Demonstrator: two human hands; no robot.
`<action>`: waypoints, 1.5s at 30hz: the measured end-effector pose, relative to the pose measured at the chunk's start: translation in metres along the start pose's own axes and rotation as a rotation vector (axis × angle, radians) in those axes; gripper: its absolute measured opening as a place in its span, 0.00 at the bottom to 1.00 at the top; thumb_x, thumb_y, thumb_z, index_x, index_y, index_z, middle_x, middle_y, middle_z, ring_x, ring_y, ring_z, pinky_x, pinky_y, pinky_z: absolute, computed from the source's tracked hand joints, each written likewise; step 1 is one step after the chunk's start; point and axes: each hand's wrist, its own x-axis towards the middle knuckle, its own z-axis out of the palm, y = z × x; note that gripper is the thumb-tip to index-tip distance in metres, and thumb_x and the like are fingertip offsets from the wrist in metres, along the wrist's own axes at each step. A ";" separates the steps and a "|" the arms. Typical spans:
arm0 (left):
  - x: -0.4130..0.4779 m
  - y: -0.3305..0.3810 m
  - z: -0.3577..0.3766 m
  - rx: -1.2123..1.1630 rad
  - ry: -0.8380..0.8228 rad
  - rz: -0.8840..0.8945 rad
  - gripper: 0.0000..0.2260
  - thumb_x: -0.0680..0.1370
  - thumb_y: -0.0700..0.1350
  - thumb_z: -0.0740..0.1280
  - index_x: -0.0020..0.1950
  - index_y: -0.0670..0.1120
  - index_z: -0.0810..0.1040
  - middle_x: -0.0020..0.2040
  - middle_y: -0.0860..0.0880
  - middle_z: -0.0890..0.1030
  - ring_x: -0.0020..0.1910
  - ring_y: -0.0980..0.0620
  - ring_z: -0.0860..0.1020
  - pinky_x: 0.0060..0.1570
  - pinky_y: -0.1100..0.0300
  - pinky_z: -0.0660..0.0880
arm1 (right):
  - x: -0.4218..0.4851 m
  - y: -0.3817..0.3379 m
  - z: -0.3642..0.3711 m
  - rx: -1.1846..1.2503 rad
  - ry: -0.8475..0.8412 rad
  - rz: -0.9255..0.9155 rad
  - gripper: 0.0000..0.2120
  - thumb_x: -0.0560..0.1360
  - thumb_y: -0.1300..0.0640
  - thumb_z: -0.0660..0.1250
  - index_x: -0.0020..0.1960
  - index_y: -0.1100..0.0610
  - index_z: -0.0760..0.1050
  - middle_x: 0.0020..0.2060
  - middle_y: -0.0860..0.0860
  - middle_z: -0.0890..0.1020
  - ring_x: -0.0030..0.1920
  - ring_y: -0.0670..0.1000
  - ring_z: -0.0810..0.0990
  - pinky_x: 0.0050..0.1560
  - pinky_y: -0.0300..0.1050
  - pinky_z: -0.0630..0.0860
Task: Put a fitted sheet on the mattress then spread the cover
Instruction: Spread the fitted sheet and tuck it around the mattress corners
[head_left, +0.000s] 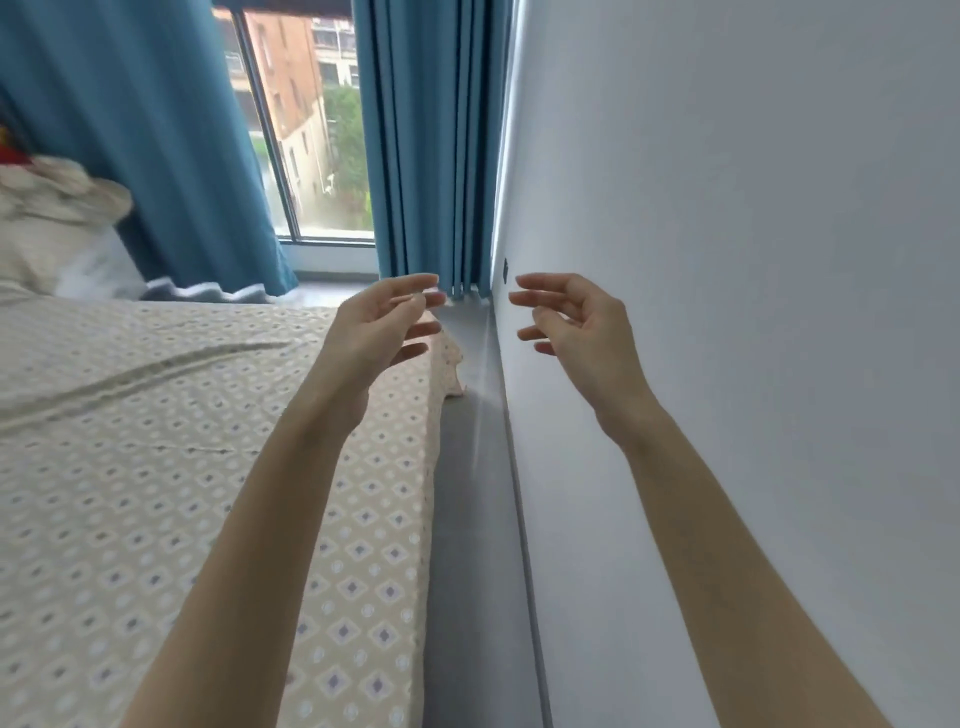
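A beige fitted sheet (156, 467) with a small diamond pattern lies over the mattress, with a long wrinkle across it. Its far right corner (452, 369) hangs loosely over the mattress edge. My left hand (384, 327) hovers above that corner, fingers loosely spread, holding nothing. My right hand (576, 327) is raised beside the white wall, palm facing left, fingers relaxed and empty. A bundle of pale bedding (57, 228) sits at the far left of the bed.
A grey ledge (472, 519) runs between the mattress and the white wall (753, 260) on the right. Blue curtains (431, 145) frame a window (301, 130) at the far end. A grey and white cloth (208, 291) lies by the window sill.
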 end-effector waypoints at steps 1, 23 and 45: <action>0.021 0.009 0.000 -0.011 0.021 0.002 0.11 0.82 0.41 0.60 0.61 0.50 0.77 0.55 0.54 0.82 0.52 0.54 0.81 0.52 0.60 0.77 | 0.027 -0.002 0.002 0.024 -0.007 -0.016 0.13 0.79 0.67 0.60 0.58 0.55 0.77 0.51 0.47 0.83 0.46 0.46 0.82 0.41 0.31 0.75; 0.469 0.135 -0.040 -0.015 0.218 0.261 0.10 0.82 0.43 0.60 0.60 0.49 0.79 0.55 0.53 0.82 0.51 0.52 0.82 0.48 0.61 0.78 | 0.525 -0.047 0.072 0.127 -0.106 -0.336 0.15 0.79 0.65 0.59 0.57 0.51 0.78 0.49 0.42 0.83 0.40 0.44 0.83 0.49 0.40 0.81; 0.990 0.074 -0.117 0.084 0.384 0.232 0.11 0.82 0.42 0.59 0.61 0.49 0.76 0.55 0.53 0.82 0.49 0.53 0.82 0.45 0.64 0.80 | 1.042 0.078 0.246 0.097 -0.284 -0.460 0.15 0.78 0.67 0.59 0.56 0.52 0.78 0.47 0.42 0.84 0.40 0.41 0.82 0.40 0.34 0.77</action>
